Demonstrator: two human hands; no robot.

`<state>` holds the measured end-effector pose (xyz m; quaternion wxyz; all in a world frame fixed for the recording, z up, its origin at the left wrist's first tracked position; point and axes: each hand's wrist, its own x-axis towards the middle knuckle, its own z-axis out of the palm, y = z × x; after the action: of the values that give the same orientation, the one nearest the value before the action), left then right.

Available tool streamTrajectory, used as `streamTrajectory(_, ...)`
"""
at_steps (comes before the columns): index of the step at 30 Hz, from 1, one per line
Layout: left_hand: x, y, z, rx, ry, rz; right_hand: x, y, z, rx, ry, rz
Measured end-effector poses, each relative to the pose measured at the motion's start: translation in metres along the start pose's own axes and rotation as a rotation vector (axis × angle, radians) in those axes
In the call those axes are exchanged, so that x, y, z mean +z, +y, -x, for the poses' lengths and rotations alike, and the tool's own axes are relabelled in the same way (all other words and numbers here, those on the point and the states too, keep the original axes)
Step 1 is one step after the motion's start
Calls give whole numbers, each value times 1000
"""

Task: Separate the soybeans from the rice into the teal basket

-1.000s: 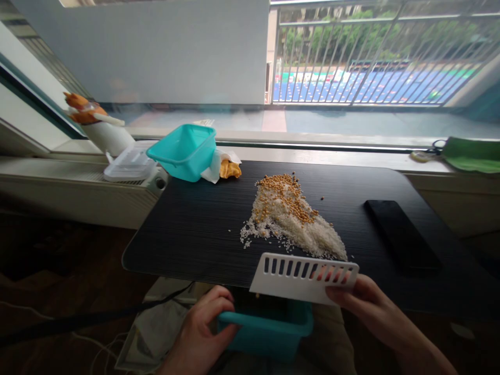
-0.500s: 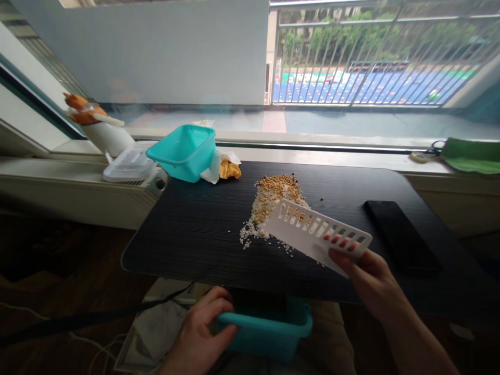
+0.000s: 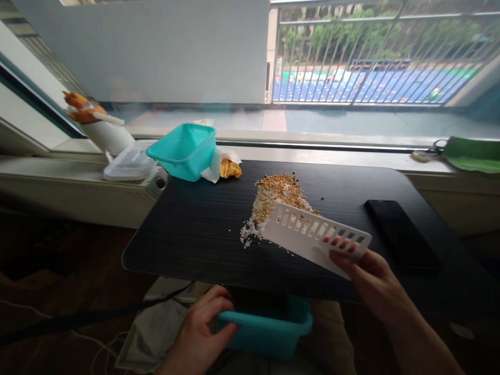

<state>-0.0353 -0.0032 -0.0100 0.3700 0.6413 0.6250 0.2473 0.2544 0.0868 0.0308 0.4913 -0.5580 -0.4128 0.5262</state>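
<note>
A white slotted plastic plate point(image 3: 300, 237) is in my right hand point(image 3: 371, 271), thumb on the near face and fingers behind the slots. Its left end is at the near side of a pile of white rice point(image 3: 260, 213) mixed with yellowish beans point(image 3: 279, 182) on the dark table. The plate hides part of the pile. Below the table's front edge, my left hand point(image 3: 207, 328) is closed on the rim of a teal plastic bin point(image 3: 265, 333). The inside of that bin is dark, so its contents cannot be made out.
Another teal bin point(image 3: 183, 153) stands at the table's back left, beside crumpled white and orange wrapping point(image 3: 229, 167). A black phone point(image 3: 402, 234) lies at the right of the table point(image 3: 187, 229). Green cloth point(image 3: 472, 154) and scissors point(image 3: 440, 146) rest on the windowsill.
The slotted plate has tilted and shifted slightly, and some beans at the pile's near right have moved. My left hand and the bin it grips look nearly unchanged.
</note>
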Motion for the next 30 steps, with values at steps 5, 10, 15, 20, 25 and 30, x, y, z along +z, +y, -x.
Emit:
streamTrajectory(5, 0, 2, -1, -8, -1, 13, -1, -3, 4, -7, -39, 11)
streamTrajectory(10, -2, 2, -1, 3, 9, 18, 3, 4, 4, -33, -187, 74)
streamTrajectory(15, -8, -1, 1, -3, 46, 38, 10, 13, 5, 5, -372, 105)
streamTrajectory(20, -12, -5, 1, 35, 35, 31, 4, 11, 19, 167, -491, 57)
streamTrajectory(25, -8, 2, 0, 38, 12, 16, -14, 8, 21, 65, -154, 75)
streamTrajectory(30, -2, 10, -2, 19, -26, 7, -26, 9, 5, 39, 90, 1)
